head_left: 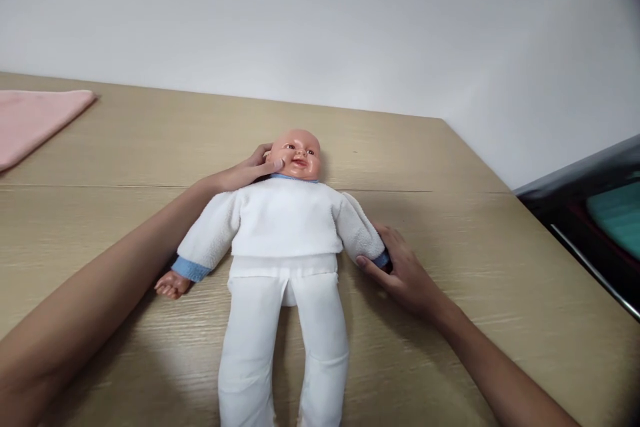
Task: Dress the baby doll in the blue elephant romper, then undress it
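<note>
Honestly, the doll (285, 267) is face-up on the table (450, 167), my left hand (255, 168) cupping its slick-looking head (301, 143), right hand (400, 270) clasping one cuff (383, 259). Probably light; I'd grip the softer-looking torso (287, 220).

A flat pink fabric cloth (37, 123) lies left on the pale wood-grain tabletop (400, 153) (a thin seam (150, 186) crosses it), below a plain white wall (300, 27), a black, teal-patched object (595, 240) at right.

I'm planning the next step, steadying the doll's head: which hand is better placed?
Probably the left hand: it cups the doll's head, its thumb against the cheek. The right hand is farther off, holding the sleeve near its blue cuff.
</note>
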Available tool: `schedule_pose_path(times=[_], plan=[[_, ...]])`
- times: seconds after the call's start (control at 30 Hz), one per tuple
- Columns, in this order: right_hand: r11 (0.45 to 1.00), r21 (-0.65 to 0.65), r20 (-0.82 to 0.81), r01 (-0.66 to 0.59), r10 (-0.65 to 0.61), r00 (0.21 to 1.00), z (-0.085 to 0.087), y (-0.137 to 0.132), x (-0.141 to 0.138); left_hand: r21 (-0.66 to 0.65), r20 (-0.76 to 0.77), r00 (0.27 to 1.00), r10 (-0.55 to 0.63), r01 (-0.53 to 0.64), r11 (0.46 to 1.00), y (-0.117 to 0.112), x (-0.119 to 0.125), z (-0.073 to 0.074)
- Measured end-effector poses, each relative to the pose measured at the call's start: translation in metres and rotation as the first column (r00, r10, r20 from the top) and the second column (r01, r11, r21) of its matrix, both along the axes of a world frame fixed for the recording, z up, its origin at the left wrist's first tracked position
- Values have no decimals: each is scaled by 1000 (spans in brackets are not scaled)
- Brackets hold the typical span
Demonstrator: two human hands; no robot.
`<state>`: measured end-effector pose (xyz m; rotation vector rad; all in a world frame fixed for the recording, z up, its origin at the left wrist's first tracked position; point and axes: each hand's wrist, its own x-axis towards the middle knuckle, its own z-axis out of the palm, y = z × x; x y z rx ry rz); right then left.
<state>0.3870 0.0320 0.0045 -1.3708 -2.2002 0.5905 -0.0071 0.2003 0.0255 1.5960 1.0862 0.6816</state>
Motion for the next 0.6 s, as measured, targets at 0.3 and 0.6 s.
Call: schedule_pose_path(times=[0.3, 0.6], plan=[[999, 43, -7, 24, -24, 1000, 0, 3, -5, -14, 11, 1000, 16, -15, 1000, -8, -13, 6], [994, 107, 2, 37, -38, 999, -6, 5, -8, -54, -289, 940, -184, 176, 983, -50, -57, 25]])
